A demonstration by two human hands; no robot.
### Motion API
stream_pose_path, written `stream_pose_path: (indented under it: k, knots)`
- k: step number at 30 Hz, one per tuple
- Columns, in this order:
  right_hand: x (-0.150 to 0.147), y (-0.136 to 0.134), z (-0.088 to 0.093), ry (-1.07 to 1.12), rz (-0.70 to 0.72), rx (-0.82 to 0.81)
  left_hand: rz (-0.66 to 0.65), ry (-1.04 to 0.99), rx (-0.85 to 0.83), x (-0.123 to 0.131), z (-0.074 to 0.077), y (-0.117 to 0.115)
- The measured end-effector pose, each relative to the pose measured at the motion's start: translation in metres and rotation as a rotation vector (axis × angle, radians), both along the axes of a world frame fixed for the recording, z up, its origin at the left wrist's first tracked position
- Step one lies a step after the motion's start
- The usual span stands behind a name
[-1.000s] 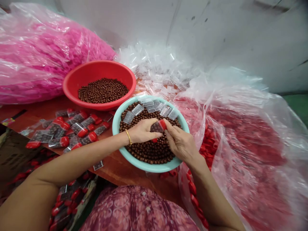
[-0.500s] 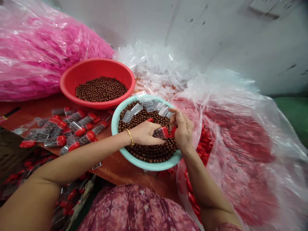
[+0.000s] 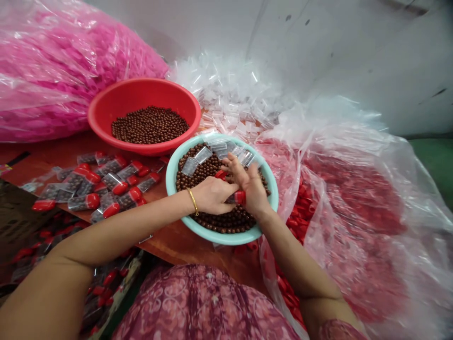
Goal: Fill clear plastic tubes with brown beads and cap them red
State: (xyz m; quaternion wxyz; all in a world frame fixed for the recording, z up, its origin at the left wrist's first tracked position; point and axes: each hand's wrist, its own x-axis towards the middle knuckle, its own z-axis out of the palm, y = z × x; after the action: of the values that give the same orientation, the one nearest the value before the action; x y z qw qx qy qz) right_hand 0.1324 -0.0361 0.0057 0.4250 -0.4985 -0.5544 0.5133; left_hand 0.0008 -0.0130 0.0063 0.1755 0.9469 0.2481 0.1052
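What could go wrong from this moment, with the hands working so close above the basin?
The small red-ended container in the left hand could slip into the brown beads below. The right hand, its fingers spread near the clear cases in the teal basin, might knock them. Some filled containers lie close to the edge of the table and could slide off.

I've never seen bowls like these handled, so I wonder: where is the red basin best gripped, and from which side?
Probably by the rim of the red basin, at its left and right together, coming from the near side. The rim flares outward, offering an edge, and a two-sided grip should help keep the loose brown beads inside level.
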Motion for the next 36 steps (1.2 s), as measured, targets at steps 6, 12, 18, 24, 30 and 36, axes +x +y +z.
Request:
stream_pose_path:
  k: [6, 12, 18, 24, 30, 36]
  knots:
    - [0.033, 0.007, 0.002, -0.069, -0.221, 0.175, 0.200, -0.343, -0.174, -0.042, 0.028, -0.014]
    - [0.049, -0.005, -0.009, -0.497, -0.052, 0.371, 0.676, -0.335, -0.265, -0.135, 0.025, -0.036]
    - [0.007, -0.021, 0.005, -0.391, 0.125, 0.412, 0.633, -0.291, -0.296, -0.097, 0.020, -0.042]
    - [-0.019, -0.036, 0.011, -0.347, 0.128, 0.451, 0.492, -0.155, -0.250, -0.042, 0.013, -0.045]
    - [-0.015, -0.038, 0.000, -0.485, 0.209, 0.409, 0.482, 0.026, -0.294, -0.033, 0.007, -0.045]
    - [-0.009, -0.035, 0.000, -0.739, 0.293, 0.519, 0.470, 0.050, -0.278, -0.032, 0.006, -0.045]
